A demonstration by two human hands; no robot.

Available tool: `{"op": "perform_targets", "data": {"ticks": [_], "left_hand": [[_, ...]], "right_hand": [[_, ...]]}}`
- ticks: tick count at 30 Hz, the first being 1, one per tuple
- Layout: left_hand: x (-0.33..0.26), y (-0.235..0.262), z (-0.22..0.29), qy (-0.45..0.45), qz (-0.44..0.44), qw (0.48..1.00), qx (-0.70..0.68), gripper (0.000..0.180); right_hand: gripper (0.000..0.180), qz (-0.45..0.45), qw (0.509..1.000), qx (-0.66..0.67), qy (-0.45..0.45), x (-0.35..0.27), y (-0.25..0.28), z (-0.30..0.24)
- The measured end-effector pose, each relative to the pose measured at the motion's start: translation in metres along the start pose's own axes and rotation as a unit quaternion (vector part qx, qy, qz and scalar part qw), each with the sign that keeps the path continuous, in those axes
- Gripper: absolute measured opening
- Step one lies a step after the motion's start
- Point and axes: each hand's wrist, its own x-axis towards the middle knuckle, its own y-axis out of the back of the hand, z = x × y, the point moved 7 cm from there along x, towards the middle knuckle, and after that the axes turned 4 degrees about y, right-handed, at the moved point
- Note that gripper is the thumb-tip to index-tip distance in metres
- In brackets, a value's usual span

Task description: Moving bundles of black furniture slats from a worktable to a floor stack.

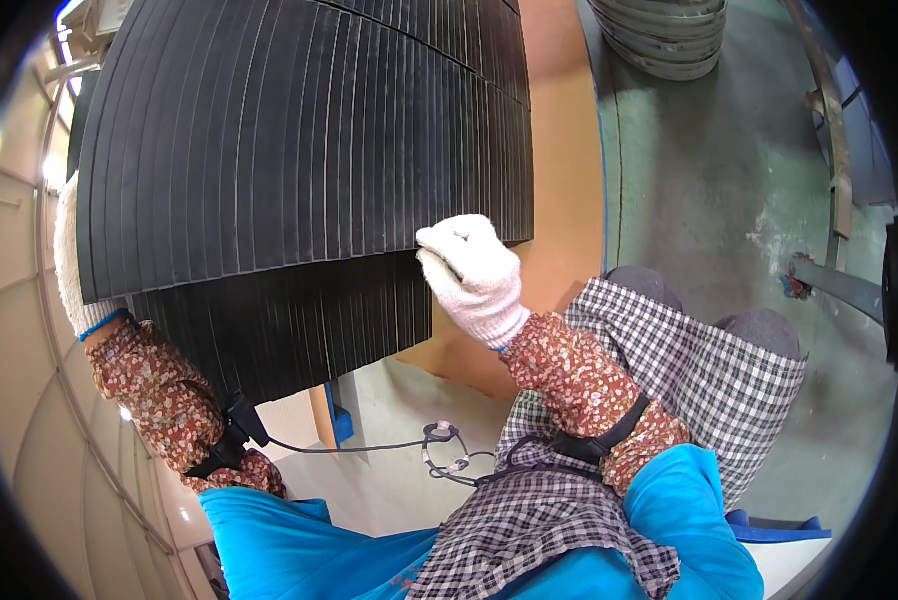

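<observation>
A large block of flat black strips [269,150], set side by side, fills the upper left, and a second row of black strips [299,320] shows below its near edge. My left hand [67,260], in a white knitted glove, lies stretched along the block's left end, touching it; part of its fingers is hidden behind that end. At the near edge of the block, toward its right, my right hand [477,275] is closed, thumb and fingers pressed together in a white glove. Whether a strip's corner is between its fingertips cannot be made out.
A tan board [569,150] lies under and right of the strips. Round, ribbed grey objects [664,35] stand stacked on the green floor at the far right. Near my body hangs a looped dark cable [439,445]. A metal post [839,285] juts in at right.
</observation>
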Motion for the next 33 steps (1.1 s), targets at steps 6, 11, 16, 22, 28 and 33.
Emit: {"op": "perform_targets", "data": {"ticks": [6,11,16,22,28,33], "left_hand": [[-0.009,-0.011,0.039,0.076,0.019,0.983,-0.168,0.043],[-0.004,-0.009,0.034,-0.012,-0.026,0.995,0.095,0.046],[-0.007,-0.013,0.022,0.019,-0.054,0.992,0.111,0.049],[-0.005,-0.007,0.036,-0.026,-0.036,0.975,0.219,0.052],[-0.010,-0.012,0.053,0.042,-0.009,0.999,0.020,0.050],[-0.007,-0.004,0.064,-0.007,0.035,0.999,0.023,0.042]], "right_hand": [[0.018,-0.006,0.997,0.060,-0.054,0.005,0.001,0.003],[0.017,-0.004,0.996,0.061,-0.064,0.005,-0.001,0.001],[0.018,-0.006,0.997,0.050,-0.054,0.006,-0.003,-0.004],[0.023,-0.006,1.000,0.016,0.012,0.015,-0.001,-0.017],[0.024,-0.008,1.000,0.002,0.016,0.012,-0.003,-0.017],[0.021,-0.018,0.997,0.057,-0.046,0.016,-0.002,-0.018]]}}
